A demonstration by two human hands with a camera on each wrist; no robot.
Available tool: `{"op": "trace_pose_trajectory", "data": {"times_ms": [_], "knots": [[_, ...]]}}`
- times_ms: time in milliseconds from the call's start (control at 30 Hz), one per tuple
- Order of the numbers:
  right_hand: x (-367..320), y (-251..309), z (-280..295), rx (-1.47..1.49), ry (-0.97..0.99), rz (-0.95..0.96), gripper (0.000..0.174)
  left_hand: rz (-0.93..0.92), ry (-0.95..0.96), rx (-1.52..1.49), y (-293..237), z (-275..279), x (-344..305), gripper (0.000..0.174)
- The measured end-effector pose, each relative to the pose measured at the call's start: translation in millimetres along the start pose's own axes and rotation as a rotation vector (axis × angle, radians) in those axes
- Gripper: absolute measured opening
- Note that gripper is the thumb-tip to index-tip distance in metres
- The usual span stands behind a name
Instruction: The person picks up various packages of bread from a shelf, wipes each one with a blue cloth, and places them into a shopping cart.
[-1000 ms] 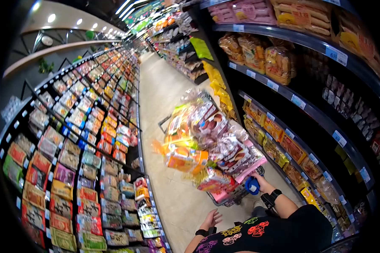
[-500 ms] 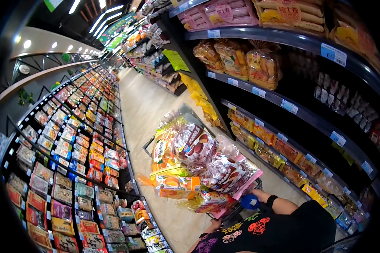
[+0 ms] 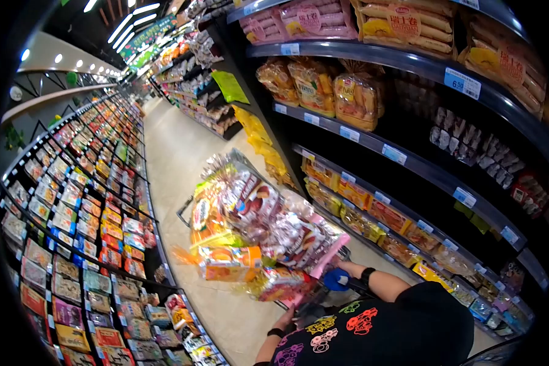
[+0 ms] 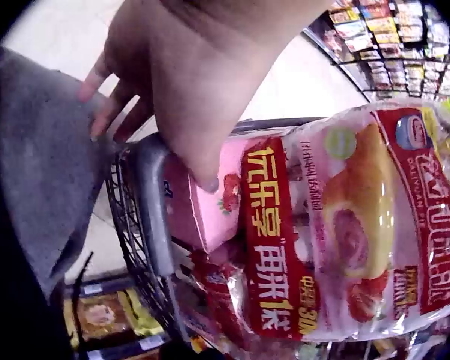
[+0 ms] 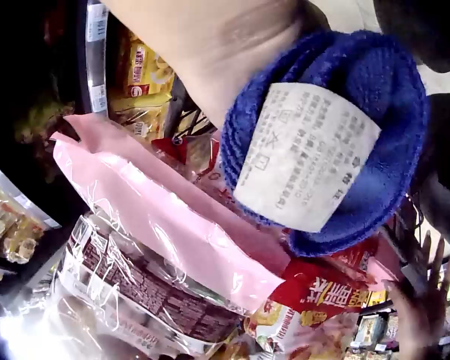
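In the head view my left hand is at the near edge of a shopping cart. The left wrist view has its fingers spread over the grey cart handle, its thumb beside a pink box. My right hand holds a blue knitted bundle with a white printed label; its fingers are hidden behind it. A large pink-edged bag lies under the right hand. A clear bag of pink-filled bread rests in the cart near the left hand.
Clear bags of brown-and-white snacks and an orange pack pile above the cart rim. Shelves of bread stand close on the right. Sloped bins of packets line the left, and a pale aisle floor runs ahead.
My left hand, earlier apart from the cart with fingers spread, has come to its near edge. The right hand keeps the blue bundle. The cart and shelves have shifted left in view.
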State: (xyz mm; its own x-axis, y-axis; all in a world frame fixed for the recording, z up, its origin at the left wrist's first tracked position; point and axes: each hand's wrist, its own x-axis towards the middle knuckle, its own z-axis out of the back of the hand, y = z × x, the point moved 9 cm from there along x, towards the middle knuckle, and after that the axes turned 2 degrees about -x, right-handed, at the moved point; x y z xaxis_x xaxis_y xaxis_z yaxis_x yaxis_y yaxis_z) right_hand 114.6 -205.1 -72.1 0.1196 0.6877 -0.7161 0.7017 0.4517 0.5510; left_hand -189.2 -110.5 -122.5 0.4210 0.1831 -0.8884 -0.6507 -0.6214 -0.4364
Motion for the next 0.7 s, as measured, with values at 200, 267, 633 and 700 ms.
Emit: {"op": "trace_pose_trajectory", "data": {"times_ms": [200,267,633,700], "knots": [[-4,36,28,-0.197,-0.251,0.140,0.043,-0.092,-0.046,0.054,-38,-45,-22,0.066],[-10,38,45,-0.282,-0.423,0.139,0.041,-0.063,-0.035,0.086,-40,-57,-21,0.075],[-62,-120,155,-0.811,-0.365,-0.213,0.049,0.009,-0.062,0.367,-46,-79,17,0.084],[-89,-144,159,-0.587,-0.372,-0.263,0.039,-0.100,-0.051,0.339,-44,-77,33,0.086]]}}
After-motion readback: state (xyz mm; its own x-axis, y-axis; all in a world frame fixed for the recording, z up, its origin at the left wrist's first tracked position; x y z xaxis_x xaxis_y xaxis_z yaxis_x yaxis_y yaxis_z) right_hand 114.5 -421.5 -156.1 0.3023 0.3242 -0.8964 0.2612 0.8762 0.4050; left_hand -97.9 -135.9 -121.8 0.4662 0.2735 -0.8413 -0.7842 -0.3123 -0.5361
